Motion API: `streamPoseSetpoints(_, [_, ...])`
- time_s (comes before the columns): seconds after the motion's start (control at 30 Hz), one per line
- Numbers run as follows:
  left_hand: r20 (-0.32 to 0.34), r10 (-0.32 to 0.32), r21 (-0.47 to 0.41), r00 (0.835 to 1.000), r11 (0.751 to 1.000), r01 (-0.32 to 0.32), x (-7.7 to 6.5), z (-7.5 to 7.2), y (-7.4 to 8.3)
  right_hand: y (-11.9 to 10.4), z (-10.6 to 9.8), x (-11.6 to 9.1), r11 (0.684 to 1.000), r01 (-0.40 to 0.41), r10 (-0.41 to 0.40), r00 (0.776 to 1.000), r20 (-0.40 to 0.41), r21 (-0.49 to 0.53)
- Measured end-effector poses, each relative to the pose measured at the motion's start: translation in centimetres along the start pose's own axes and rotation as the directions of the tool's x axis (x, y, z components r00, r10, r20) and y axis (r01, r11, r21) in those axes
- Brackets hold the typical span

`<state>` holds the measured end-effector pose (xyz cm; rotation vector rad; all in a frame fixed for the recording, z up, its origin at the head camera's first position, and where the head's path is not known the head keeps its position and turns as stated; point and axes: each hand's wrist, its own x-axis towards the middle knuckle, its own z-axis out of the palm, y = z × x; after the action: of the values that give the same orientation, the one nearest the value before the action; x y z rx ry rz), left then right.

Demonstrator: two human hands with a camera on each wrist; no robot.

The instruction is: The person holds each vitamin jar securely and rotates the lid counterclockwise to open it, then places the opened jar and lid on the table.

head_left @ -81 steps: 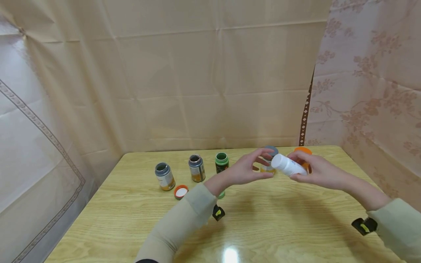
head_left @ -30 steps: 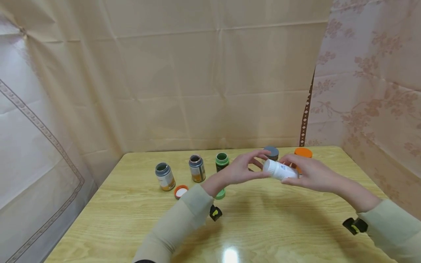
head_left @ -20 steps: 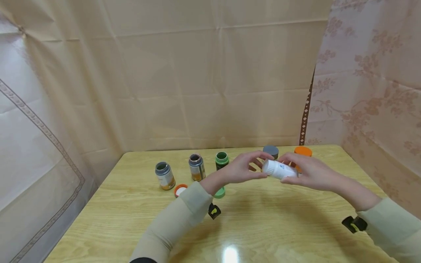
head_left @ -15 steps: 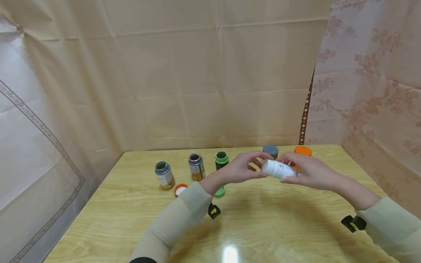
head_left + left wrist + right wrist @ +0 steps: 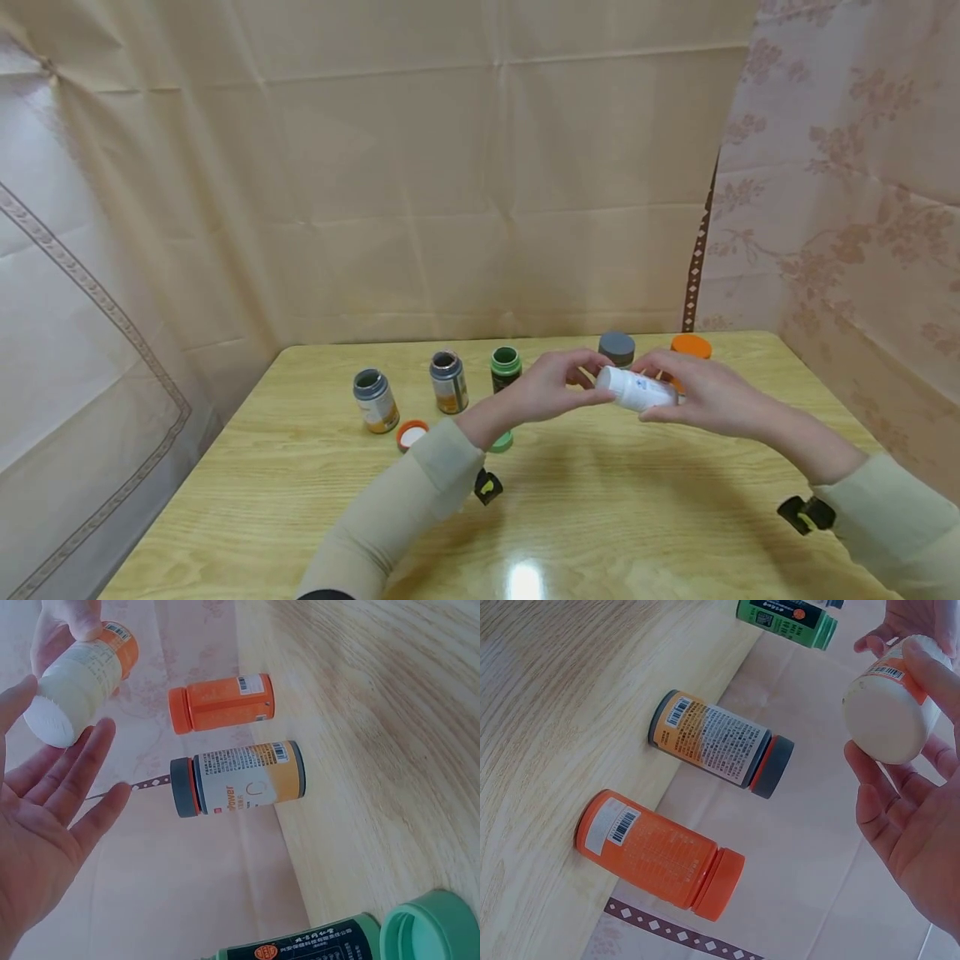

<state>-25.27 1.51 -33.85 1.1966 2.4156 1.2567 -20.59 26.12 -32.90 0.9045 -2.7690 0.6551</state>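
My right hand grips a white pill bottle with an orange label band, tilted above the table with its capped end to the left. In the right wrist view, the base of the white bottle faces the camera. My left hand pinches the bottle's white ribbed cap between thumb and fingers. Just behind stand a capped grey-lidded bottle and a capped orange bottle, both upright and partly hidden in the head view.
Uncapped at the left stand two grey-necked bottles, a nearer one and a farther one, and a green bottle. A red-rimmed cap and a green cap lie before them on the wooden table. Curtains hang behind.
The white bottle has come left and my left hand has gone from apart to touching its cap. Over the last half second, the left fingers have drawn closer round the cap.
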Motion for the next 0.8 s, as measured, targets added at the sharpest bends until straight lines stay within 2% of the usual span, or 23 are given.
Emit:
streamPoseSetpoints(0.13, [0.005,0.051,0.123,0.999,0.991,-0.051,-0.17,-0.13,0.00,-0.08,-0.02,-0.02,1.000,0.000,0.000,1.000,-0.002,0.003])
streamPoseSetpoints(0.23, [-0.010,0.102,0.229,0.995,0.969,-0.097,-0.36,-0.33,-0.08,-0.12,-0.04,-0.01,1.000,0.003,-0.003,1.000,-0.007,0.000])
streamPoseSetpoints(0.33, [-0.018,0.150,0.285,0.988,0.948,-0.139,-0.55,-0.55,-0.10,-0.15,-0.05,-0.02,1.000,0.003,-0.003,1.000,-0.011,0.000])
streamPoseSetpoints(0.47, [-0.005,0.184,0.267,0.983,0.948,-0.176,-0.73,-0.79,0.01,-0.18,-0.08,-0.07,1.000,-0.007,0.007,1.000,-0.012,-0.001])
streamPoseSetpoints(0.8, [0.002,0.197,0.152,0.980,0.969,-0.195,-0.89,-0.71,-0.05,-0.27,-0.11,-0.06,1.000,-0.020,0.020,1.000,0.003,0.004])
